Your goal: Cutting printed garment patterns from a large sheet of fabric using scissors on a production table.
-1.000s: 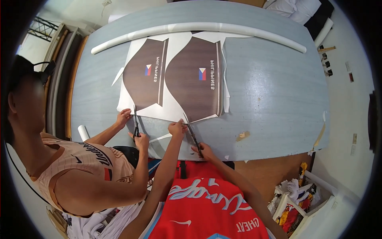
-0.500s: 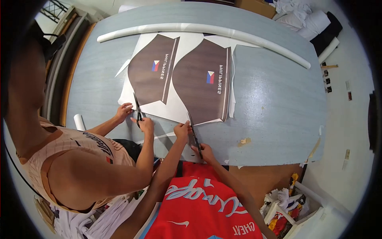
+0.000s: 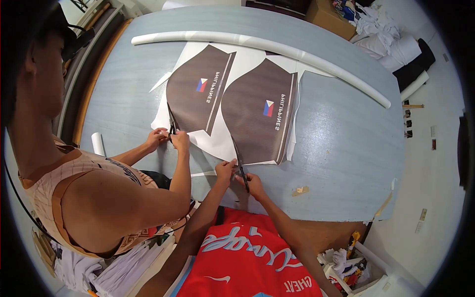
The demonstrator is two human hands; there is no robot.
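A dark brown printed panel with a white border and small flag print lies on the blue-grey table. My right hand is closed around the handles of black scissors. Their blades lie along the panel's curved left edge, near its lower corner. Just left of the blades, my left hand pinches the white margin of the printed sheet. At my left, a co-worker's hands work a second pair of scissors along the left edge of a matching brown panel.
A long white roll lies across the far side of the table. A short white roll stands by the co-worker. Cloth scraps fill a bin at lower right. White bundles sit beyond the far right corner.
My view has shifted, so the table appears lower. My right hand and scissors have advanced away from me along the panel's curved edge. My left hand still pinches the margin.
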